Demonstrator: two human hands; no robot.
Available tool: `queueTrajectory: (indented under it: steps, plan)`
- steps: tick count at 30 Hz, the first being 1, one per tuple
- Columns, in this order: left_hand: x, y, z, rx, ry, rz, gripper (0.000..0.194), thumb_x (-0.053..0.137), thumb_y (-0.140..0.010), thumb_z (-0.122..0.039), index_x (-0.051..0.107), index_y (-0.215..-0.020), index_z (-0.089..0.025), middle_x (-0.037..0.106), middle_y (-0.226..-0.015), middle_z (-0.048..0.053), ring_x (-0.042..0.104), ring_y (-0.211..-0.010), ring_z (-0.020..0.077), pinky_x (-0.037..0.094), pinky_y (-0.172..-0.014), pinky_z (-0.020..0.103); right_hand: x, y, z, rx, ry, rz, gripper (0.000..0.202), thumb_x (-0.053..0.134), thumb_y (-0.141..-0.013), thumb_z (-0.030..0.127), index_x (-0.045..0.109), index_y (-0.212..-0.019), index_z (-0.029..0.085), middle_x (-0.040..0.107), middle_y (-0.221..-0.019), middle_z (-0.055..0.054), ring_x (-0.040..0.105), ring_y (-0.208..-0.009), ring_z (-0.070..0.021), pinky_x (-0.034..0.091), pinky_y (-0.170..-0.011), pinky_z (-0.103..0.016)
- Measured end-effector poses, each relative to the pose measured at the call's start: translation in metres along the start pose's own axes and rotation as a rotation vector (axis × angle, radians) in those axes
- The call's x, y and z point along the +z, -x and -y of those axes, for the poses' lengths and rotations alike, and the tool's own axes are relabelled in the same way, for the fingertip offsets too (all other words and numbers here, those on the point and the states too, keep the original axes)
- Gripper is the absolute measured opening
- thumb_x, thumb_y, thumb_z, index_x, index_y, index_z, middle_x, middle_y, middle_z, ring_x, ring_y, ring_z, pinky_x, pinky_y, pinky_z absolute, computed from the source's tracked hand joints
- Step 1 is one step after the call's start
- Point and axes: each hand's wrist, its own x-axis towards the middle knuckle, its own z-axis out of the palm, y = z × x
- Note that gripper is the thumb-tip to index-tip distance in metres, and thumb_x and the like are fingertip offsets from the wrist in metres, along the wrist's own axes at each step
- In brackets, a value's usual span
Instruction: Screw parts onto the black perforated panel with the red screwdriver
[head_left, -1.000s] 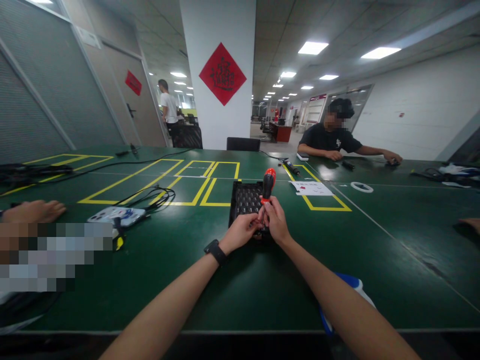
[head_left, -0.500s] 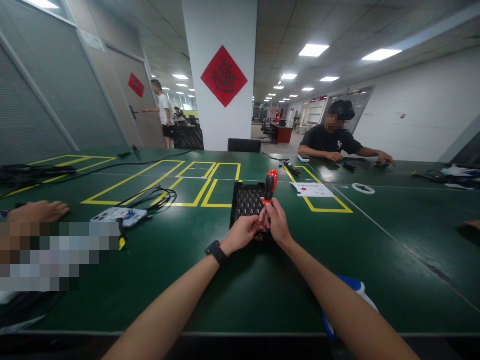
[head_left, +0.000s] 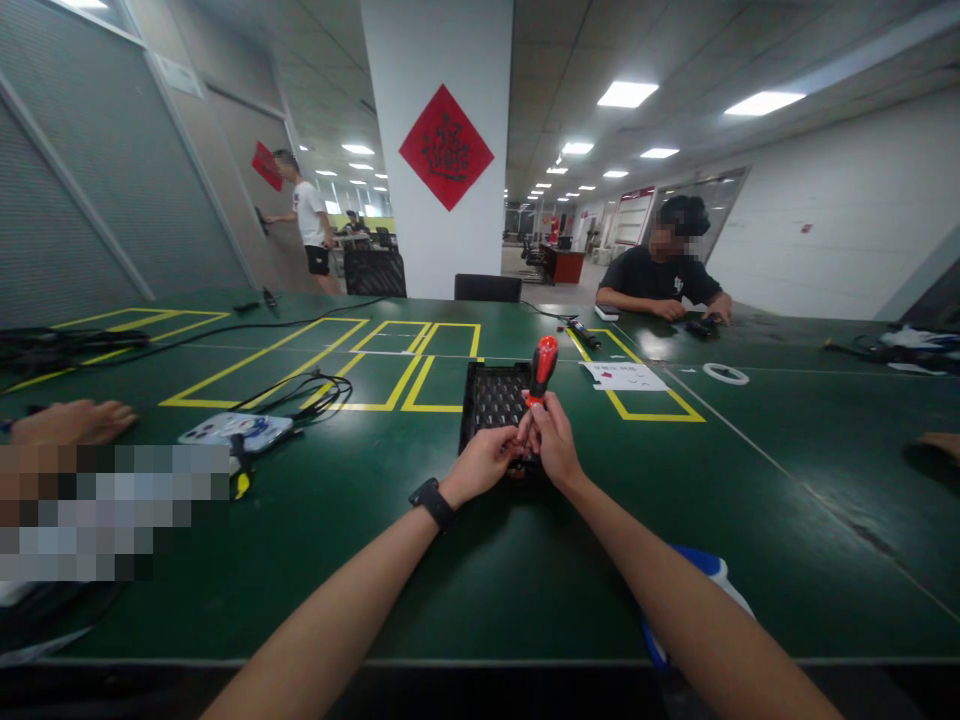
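Note:
A red and black screwdriver (head_left: pixel 543 368) stands nearly upright, its handle up. My right hand (head_left: pixel 552 440) is closed round its lower part. Close beside it, my left hand (head_left: pixel 487 460) is closed in a pinch near the screwdriver's lower end; whatever its fingertips hold is too small to make out. Both hands are over the near end of a black tray (head_left: pixel 487 398) with rows of small light pieces or openings inside. The screwdriver's tip is hidden by my fingers.
Yellow tape outlines mark the green table (head_left: pixel 337 540). On the left lie a phone (head_left: pixel 236 430), cables (head_left: pixel 322 395) and another person's hand (head_left: pixel 75 422). To the right are a paper sheet (head_left: pixel 626 376), a white ring (head_left: pixel 726 373) and a blue and white object (head_left: pixel 709 572) under my right forearm.
My hands and the screwdriver keep nearly the same place over the tray. Across the table, a person has drawn one hand in toward the other. A person by the door has shifted slightly.

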Motion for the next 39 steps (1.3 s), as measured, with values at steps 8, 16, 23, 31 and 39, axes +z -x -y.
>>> queueTrajectory:
  steps: [8, 16, 23, 31, 39]
  plan:
    - [0.0007, 0.0001, -0.0023, -0.038, -0.062, -0.072, 0.009, 0.057, -0.073, -0.024, 0.057, -0.076, -0.015, 0.060, -0.070, 0.000, 0.052, -0.065, 0.0120, 0.038, -0.062, 0.022, 0.0028, 0.0004, 0.0028, -0.020, -0.002, -0.029, 0.031, 0.039, -0.086, 0.040, 0.045, -0.107, 0.019, 0.051, -0.056, 0.005, 0.035, -0.039, -0.0045, 0.028, -0.039, -0.016]
    - [0.0019, -0.0004, 0.0036, 0.016, -0.014, -0.019, 0.012, 0.050, -0.079, -0.020, 0.060, -0.079, -0.014, 0.063, -0.076, 0.001, 0.054, -0.068, 0.0121, 0.039, -0.065, 0.022, 0.0009, -0.0002, 0.0013, 0.004, 0.000, -0.001, 0.032, 0.038, -0.086, 0.041, 0.045, -0.108, 0.018, 0.052, -0.057, 0.005, 0.035, -0.037, -0.0043, 0.028, -0.038, -0.017]
    - [0.0017, -0.0007, -0.0016, -0.043, -0.043, -0.047, 0.010, 0.055, -0.075, -0.023, 0.058, -0.077, -0.014, 0.061, -0.070, 0.000, 0.052, -0.064, 0.0114, 0.039, -0.062, 0.021, 0.0023, 0.0005, 0.0028, -0.019, 0.014, -0.029, 0.033, 0.038, -0.086, 0.042, 0.046, -0.106, 0.017, 0.052, -0.057, 0.005, 0.036, -0.038, -0.0043, 0.028, -0.038, -0.016]
    - [0.0009, 0.0004, 0.0011, -0.009, -0.005, -0.035, 0.012, 0.054, -0.077, -0.024, 0.060, -0.075, -0.014, 0.063, -0.072, 0.001, 0.054, -0.065, 0.0115, 0.038, -0.061, 0.020, 0.0006, -0.0004, -0.0005, -0.004, 0.011, -0.008, 0.032, 0.038, -0.086, 0.042, 0.046, -0.107, 0.018, 0.053, -0.057, 0.005, 0.034, -0.037, -0.0043, 0.026, -0.036, -0.017]
    - [0.0015, 0.0004, 0.0000, -0.016, 0.022, -0.045, 0.013, 0.058, -0.074, -0.027, 0.058, -0.078, -0.014, 0.062, -0.070, 0.000, 0.053, -0.062, 0.0108, 0.039, -0.060, 0.020, 0.0010, 0.0012, 0.0024, -0.023, 0.011, -0.032, 0.031, 0.038, -0.086, 0.041, 0.046, -0.106, 0.018, 0.053, -0.058, 0.005, 0.036, -0.039, -0.0044, 0.026, -0.038, -0.016]
